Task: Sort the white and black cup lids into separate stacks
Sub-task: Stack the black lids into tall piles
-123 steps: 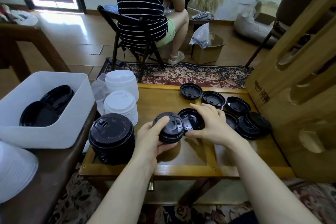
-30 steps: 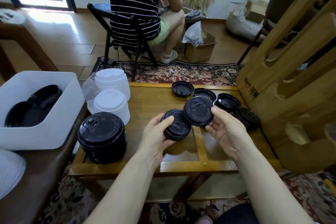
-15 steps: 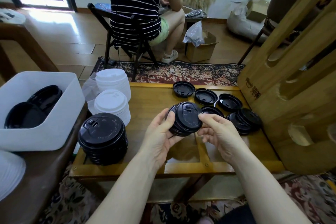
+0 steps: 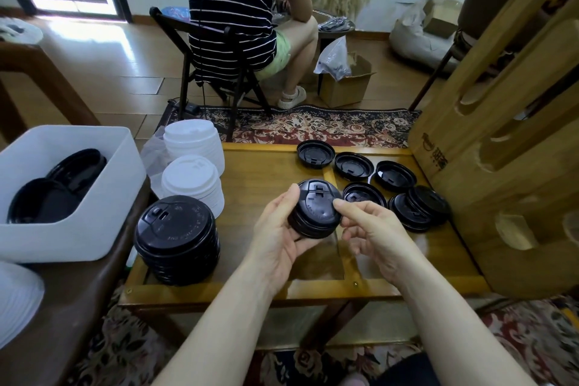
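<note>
Far left: white lids (image 4: 12, 301), cut off by the frame edge, count not readable. White bin (image 4: 103, 197) on the dark side surface, with black lids (image 4: 53, 188) inside, partly hidden by the bin wall. On the wooden table (image 4: 260, 172), left part: tall stack of black lids (image 4: 177, 238) nearest, two stacks of white lids (image 4: 191, 178) just behind it, the rear one partly hidden by the front one. Centre: small stack of black lids (image 4: 315, 213) held above the table, tilted, top face toward the camera; left hand (image 4: 279, 235) curled round its left and lower edge, thumb on the upper rim, the underside of the stack hidden by the palm. Right hand (image 4: 372, 232) pinched the stack's right rim with thumb and forefinger, remaining fingers loosely bent; number of lids in the stack not distinguishable. Right of the hands: loose black lids (image 4: 354, 166) lying upside down on the table, the rightmost ones overlapping. Far right: wooden rack (image 4: 507, 141), cut off by the frame. Background: seated person in a striped shirt (image 4: 241, 6).
</note>
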Motion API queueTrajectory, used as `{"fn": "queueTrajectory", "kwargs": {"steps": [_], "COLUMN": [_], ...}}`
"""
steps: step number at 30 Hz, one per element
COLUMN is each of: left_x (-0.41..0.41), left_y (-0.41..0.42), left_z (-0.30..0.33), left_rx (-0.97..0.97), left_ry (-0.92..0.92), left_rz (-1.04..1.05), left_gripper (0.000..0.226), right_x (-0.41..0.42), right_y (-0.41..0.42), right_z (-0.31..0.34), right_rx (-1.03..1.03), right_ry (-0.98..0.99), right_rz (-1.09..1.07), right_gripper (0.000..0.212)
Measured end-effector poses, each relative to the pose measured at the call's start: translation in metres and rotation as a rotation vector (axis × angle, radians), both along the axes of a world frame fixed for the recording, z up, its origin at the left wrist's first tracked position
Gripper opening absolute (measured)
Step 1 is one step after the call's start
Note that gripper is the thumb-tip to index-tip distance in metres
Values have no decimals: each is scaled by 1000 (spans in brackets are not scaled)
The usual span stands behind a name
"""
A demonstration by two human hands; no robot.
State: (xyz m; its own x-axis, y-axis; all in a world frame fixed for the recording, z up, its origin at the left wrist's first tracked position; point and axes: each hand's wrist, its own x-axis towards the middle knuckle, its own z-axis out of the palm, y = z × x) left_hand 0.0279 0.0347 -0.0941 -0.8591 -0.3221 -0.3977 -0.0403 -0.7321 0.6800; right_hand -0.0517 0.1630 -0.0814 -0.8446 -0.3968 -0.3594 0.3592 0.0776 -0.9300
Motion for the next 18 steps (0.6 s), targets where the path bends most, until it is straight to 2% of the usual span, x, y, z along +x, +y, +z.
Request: {"fn": "queueTrajectory", "kwargs": {"steps": [3,6,11,18], "left_x": [0,0,-1,0], "left_y": [-1,-1,0,1], "left_z": [-1,-2,-3,-1], "left_rx": [4,4,-41,-91], "left_ry": [5,-8,-65,-85], "left_rz": [31,49,89,109], "left_gripper": [65,55,38,31], "right_x": [0,-1,-1,-2], "right_y": [-1,1,0,1], "right_z": [0,-1,-1,-1], "right_rx": [29,8,-75,-90], "right_ry": [9,-35,-81,-43], "right_rz": [13,77,141,155], "right_gripper": [27,36,39,21]}}
